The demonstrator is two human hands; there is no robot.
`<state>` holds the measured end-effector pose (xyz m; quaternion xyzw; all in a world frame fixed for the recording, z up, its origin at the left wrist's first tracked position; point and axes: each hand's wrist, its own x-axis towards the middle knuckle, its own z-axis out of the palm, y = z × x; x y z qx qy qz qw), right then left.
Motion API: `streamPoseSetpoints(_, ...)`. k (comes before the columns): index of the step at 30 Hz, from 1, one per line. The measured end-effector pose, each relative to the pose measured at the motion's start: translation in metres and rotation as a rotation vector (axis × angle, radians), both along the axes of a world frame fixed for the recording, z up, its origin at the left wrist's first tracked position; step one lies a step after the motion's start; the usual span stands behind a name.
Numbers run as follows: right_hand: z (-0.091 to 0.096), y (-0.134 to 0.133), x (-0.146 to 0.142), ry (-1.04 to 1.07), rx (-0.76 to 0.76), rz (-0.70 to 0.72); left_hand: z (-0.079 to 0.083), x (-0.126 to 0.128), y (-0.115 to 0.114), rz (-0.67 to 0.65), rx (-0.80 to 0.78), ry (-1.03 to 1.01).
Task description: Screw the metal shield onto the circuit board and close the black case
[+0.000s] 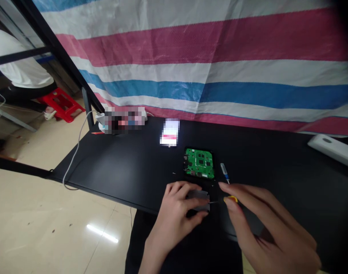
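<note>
My left hand (178, 207) is curled round a small dark grey part (199, 199) near the front edge of the black table (119, 163). My right hand (256, 220) pinches a yellow-handled tool (232, 198) whose thin tip points left at that part. Just beyond both hands lies a green circuit board (199, 163) in a black casing. A small blue-handled screwdriver (224, 172) lies to the right of the board, untouched.
A white device (332, 149) lies at the table's right end. A lit phone screen (170, 132) and a blurred white bundle (124, 120) with a white cable (73, 156) sit at the back left. A striped tarp (208, 61) hangs behind. A red stool (61, 103) stands on the floor.
</note>
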<state>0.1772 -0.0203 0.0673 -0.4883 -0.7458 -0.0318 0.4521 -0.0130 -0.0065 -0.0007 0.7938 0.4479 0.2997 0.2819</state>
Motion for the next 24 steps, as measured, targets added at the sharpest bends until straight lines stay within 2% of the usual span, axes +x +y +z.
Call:
streamPoseSetpoints(5, -0.0029, -0.0003, 0.0013, -0.005, 0.037, -0.041, 0.0002, -0.0001, 0.0000, -0.007, 0.000, 0.005)
streamPoseSetpoints(11, -0.0035, -0.0061, 0.0059, 0.123, -0.105, 0.100, 0.0006, 0.0003, 0.0000, 0.004, -0.006, 0.031)
streamPoseSetpoints(20, -0.0010, 0.0024, 0.0056, 0.131, -0.064, -0.001, -0.0012, -0.0008, 0.0017, 0.014, 0.008, 0.040)
streamPoseSetpoints(24, 0.0001, 0.0026, 0.0058, 0.181, -0.101, 0.033, -0.0034, -0.0008, 0.0009, 0.018, 0.022, 0.038)
